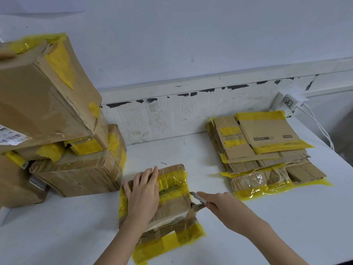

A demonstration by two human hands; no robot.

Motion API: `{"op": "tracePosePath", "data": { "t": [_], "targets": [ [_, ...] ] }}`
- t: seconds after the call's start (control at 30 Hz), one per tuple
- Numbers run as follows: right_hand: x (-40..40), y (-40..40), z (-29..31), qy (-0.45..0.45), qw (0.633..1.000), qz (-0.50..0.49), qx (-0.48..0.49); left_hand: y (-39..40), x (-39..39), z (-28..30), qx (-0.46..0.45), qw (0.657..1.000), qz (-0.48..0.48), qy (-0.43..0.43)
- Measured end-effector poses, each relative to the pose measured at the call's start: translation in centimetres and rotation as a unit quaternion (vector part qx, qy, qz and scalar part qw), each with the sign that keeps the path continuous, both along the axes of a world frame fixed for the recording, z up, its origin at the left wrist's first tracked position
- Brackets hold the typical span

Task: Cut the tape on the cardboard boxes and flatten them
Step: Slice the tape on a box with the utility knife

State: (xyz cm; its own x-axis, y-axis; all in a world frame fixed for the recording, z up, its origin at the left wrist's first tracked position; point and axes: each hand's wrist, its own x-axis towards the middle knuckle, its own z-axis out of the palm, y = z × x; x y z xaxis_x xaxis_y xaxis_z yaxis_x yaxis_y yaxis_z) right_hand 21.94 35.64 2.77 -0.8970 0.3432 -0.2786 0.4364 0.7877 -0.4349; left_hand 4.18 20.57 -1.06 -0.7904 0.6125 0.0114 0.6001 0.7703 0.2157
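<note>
Centrally, battered cardboard box (172,205), yellow tape (172,183), seam slit

Small cardboard box (172,203) near front edge of white tabletop (267,236), wrapped in yellow tape (172,183). Left hand (144,196) laid flat on box top, fingers straight. Right hand (217,204) gripping utility knife (198,197), blade tip at right side of box. Stack of flattened boxes (267,150) toward right rear corner. Pile of taped boxes (57,131) at left edge.

Packing room: taped cardboard boxes (57,115) piled on white table (267,236).
</note>
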Motion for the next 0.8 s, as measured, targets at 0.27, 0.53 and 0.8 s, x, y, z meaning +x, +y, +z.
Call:
{"op": "tracePosePath", "data": {
  "t": [0.27, 0.53, 0.8],
  "targets": [
    [0.4, 1.4, 1.4, -0.028, 0.998, 0.046, 0.016, 0.0, 0.2, 0.4, -0.026, 0.999, -0.003, 0.02],
    [1.2, 0.0, 0.3, 0.149, 0.943, -0.216, -0.206, -0.2, -1.1, 2.4, -0.082, 0.995, 0.054, -0.01],
    [-2.8, -5.3, -1.3, 0.126, 0.926, -0.206, -0.289, -3.5, 0.0, 2.9, 0.033, 0.989, 0.094, -0.11]
  ]
}}
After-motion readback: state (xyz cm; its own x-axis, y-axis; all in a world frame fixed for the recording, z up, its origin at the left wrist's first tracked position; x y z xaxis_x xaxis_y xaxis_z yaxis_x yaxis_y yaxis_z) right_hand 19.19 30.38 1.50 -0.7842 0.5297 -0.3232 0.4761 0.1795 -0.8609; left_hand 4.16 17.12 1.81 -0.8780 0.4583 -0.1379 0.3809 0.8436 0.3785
